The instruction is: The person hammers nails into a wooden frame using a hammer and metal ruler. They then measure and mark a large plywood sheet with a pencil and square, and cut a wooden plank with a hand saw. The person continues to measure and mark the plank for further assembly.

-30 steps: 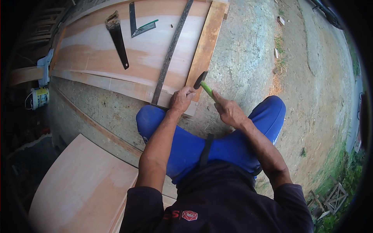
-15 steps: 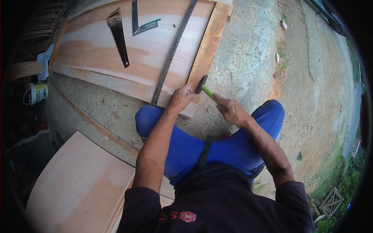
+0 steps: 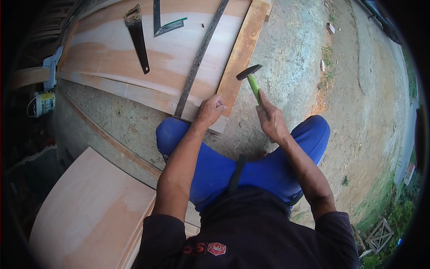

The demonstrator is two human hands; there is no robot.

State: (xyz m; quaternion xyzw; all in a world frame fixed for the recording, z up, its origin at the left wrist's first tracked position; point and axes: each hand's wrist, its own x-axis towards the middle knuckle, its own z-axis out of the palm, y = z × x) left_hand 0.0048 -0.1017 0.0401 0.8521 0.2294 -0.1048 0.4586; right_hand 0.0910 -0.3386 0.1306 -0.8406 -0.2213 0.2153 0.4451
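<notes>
— The right hand (image 3: 272, 122) is gripping the hammer (image 3: 253, 84), right of the board (image 3: 244, 49). And the left hand (image 3: 212, 110)?
— Pinching at the board's near end; holding what, I cannot tell. At left, a bucket (image 3: 45, 104) is hiding its contents.

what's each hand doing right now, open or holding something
Left hand: closed, at the near end of the wooden strip; whether it pinches anything can't be told.
Right hand: closed, holding the hammer.
</notes>
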